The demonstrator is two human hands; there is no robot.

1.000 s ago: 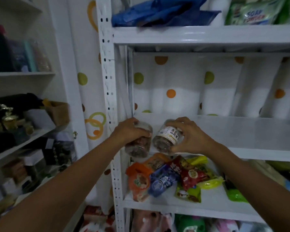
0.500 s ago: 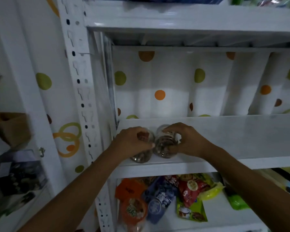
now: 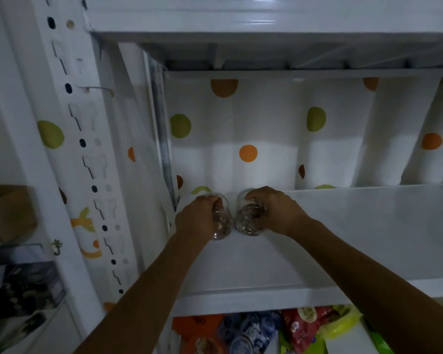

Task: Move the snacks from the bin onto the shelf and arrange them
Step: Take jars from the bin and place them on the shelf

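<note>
Two clear snack jars stand side by side at the back left of the white shelf [image 3: 343,238]. My left hand [image 3: 197,218] grips the left jar [image 3: 221,223] from its left side. My right hand [image 3: 274,213] wraps over the right jar [image 3: 246,223] from the right and top. Both jars hold brownish snacks and touch or nearly touch each other. My fingers hide their lids and labels. The bin is out of view.
Colourful snack packets [image 3: 266,330] lie on the shelf below. A perforated white upright [image 3: 87,149] frames the left side. A dotted curtain [image 3: 266,136] hangs behind. Another shelf [image 3: 266,24] sits overhead. A second rack with a cardboard box [image 3: 8,210] stands at left.
Both hands carried the jars from in front of the shelf edge up onto the shelf and pushed them back toward its rear left corner. The camera moved closer.
</note>
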